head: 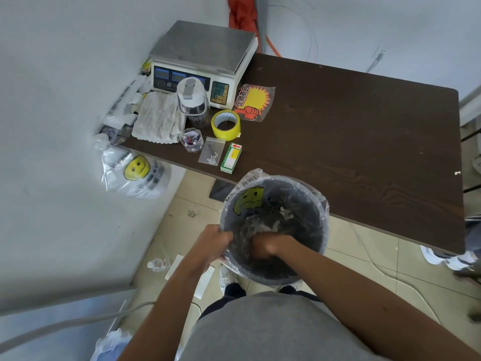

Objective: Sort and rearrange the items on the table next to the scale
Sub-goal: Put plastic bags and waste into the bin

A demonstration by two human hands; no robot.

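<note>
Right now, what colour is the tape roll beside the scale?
The wide glossy tape roll is yellow, shown best in the head view.

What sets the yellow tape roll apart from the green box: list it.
Shape: the tape roll is a round ring; the green box is a flat rectangle. Colour: the tape roll is yellow; the green box is green and white with a red arrow. Place: the tape roll lies nearer the scale; the green box lies nearer the front edge of the table. Both lie flat on the table.
</note>
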